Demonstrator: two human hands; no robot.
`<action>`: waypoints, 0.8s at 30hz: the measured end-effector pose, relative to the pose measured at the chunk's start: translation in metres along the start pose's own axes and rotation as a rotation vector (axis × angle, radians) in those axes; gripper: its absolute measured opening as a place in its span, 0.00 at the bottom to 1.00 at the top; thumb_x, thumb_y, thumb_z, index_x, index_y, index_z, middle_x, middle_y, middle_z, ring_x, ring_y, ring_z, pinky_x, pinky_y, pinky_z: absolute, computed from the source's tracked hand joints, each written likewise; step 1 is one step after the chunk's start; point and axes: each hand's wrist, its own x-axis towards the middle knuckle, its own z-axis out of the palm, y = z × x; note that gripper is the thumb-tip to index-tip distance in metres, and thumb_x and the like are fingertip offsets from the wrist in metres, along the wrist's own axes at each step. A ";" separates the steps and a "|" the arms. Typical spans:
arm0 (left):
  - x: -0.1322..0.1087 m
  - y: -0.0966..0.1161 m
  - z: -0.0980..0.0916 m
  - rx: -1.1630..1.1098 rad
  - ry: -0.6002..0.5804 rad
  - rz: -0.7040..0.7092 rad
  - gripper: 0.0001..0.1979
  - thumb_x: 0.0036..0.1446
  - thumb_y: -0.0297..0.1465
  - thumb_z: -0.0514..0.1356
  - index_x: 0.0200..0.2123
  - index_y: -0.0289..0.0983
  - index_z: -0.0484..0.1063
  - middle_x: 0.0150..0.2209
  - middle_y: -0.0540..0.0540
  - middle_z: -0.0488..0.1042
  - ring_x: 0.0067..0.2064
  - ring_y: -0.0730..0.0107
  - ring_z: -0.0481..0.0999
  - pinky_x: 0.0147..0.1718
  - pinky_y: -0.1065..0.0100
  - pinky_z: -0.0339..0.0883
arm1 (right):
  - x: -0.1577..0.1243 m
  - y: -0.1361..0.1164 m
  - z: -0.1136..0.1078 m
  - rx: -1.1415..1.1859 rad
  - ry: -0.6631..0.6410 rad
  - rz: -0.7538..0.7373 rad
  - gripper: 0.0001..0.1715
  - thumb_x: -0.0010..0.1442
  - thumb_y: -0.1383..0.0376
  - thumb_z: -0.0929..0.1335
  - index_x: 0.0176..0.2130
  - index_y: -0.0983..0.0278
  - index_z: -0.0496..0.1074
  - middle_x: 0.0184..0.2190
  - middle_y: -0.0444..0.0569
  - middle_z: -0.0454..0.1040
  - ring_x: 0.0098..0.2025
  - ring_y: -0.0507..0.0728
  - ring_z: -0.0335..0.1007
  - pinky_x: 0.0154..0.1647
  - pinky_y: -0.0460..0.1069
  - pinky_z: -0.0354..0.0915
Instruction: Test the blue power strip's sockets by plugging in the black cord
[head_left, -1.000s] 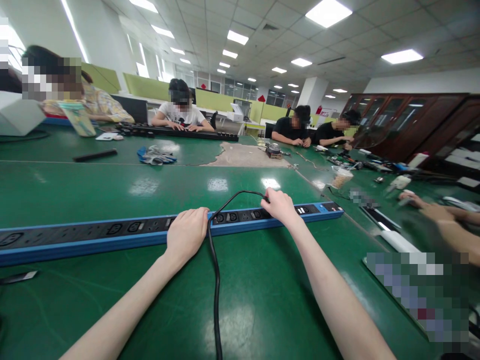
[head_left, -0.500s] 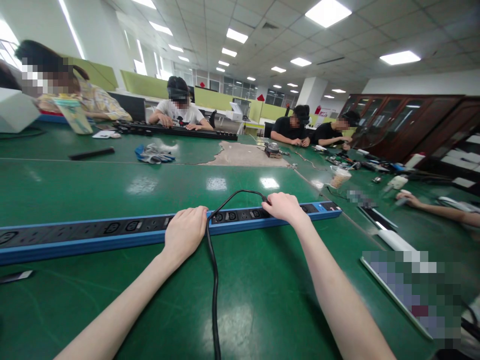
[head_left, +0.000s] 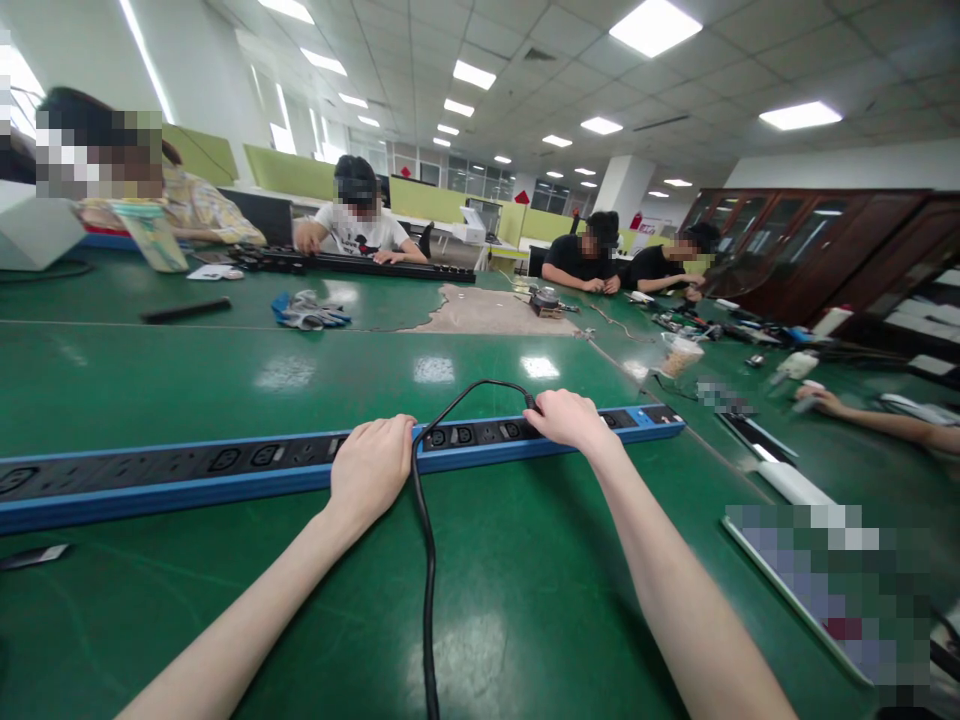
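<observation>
A long blue-and-black power strip (head_left: 463, 436) with a row of sockets lies across the green table in front of me. My left hand (head_left: 373, 462) is closed over the middle of the strip, its fingers wrapped over the far edge. My right hand (head_left: 570, 418) is pinched on the plug at the end of a black power cord (head_left: 429, 560), over the sockets toward the strip's right end. Most of the plug is hidden by my fingers, so how deep it sits cannot be seen. From there the cord arches left, crosses the strip beside my left hand and runs down toward me.
Blue-and-white gloves (head_left: 309, 310) and a black bar (head_left: 186, 310) lie farther back. A cup (head_left: 681, 355) and a tablet-like panel (head_left: 795, 600) are at right. Co-workers sit around the table; one's hand (head_left: 817, 397) reaches in from the right.
My hands, the cord and the strip hold nearly the same places. Across the table, the co-worker in the white shirt has shifted their hands along a black strip.
</observation>
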 end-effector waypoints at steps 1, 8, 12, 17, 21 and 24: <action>0.000 0.000 0.000 -0.001 -0.001 0.003 0.18 0.73 0.34 0.45 0.47 0.39 0.74 0.39 0.42 0.80 0.43 0.55 0.79 0.49 0.57 0.64 | 0.000 -0.001 -0.001 -0.006 -0.002 0.012 0.28 0.70 0.50 0.60 0.48 0.66 0.78 0.47 0.64 0.79 0.51 0.68 0.77 0.50 0.58 0.68; 0.001 0.000 -0.002 0.010 -0.017 -0.009 0.19 0.73 0.35 0.44 0.47 0.39 0.75 0.39 0.41 0.80 0.43 0.56 0.79 0.48 0.58 0.65 | 0.006 0.001 -0.001 0.042 -0.046 0.013 0.26 0.69 0.49 0.61 0.46 0.64 0.78 0.46 0.61 0.80 0.48 0.67 0.78 0.46 0.57 0.69; 0.003 -0.001 -0.005 0.040 -0.061 -0.009 0.20 0.73 0.35 0.43 0.46 0.39 0.75 0.36 0.42 0.80 0.41 0.56 0.78 0.46 0.58 0.65 | -0.005 0.002 0.006 0.046 0.021 0.039 0.28 0.72 0.50 0.58 0.47 0.65 0.77 0.46 0.63 0.79 0.49 0.67 0.77 0.48 0.57 0.69; 0.006 0.001 -0.007 0.058 -0.072 -0.038 0.20 0.73 0.35 0.44 0.45 0.40 0.75 0.34 0.42 0.79 0.39 0.56 0.79 0.43 0.59 0.66 | -0.004 0.002 0.005 0.049 -0.001 0.036 0.26 0.71 0.50 0.59 0.46 0.64 0.77 0.46 0.62 0.79 0.49 0.67 0.77 0.48 0.56 0.68; 0.006 0.001 -0.006 0.048 -0.070 -0.034 0.19 0.72 0.34 0.45 0.45 0.40 0.76 0.34 0.42 0.80 0.40 0.55 0.79 0.43 0.58 0.66 | 0.000 0.005 0.006 0.077 -0.030 0.024 0.27 0.70 0.48 0.60 0.46 0.64 0.77 0.45 0.61 0.80 0.49 0.66 0.77 0.46 0.55 0.68; 0.006 0.000 -0.007 0.042 -0.081 -0.022 0.19 0.72 0.34 0.45 0.45 0.39 0.76 0.34 0.42 0.79 0.39 0.54 0.79 0.44 0.58 0.66 | -0.005 0.004 0.011 0.076 0.022 0.052 0.28 0.72 0.49 0.58 0.47 0.64 0.77 0.46 0.61 0.80 0.49 0.65 0.77 0.47 0.55 0.68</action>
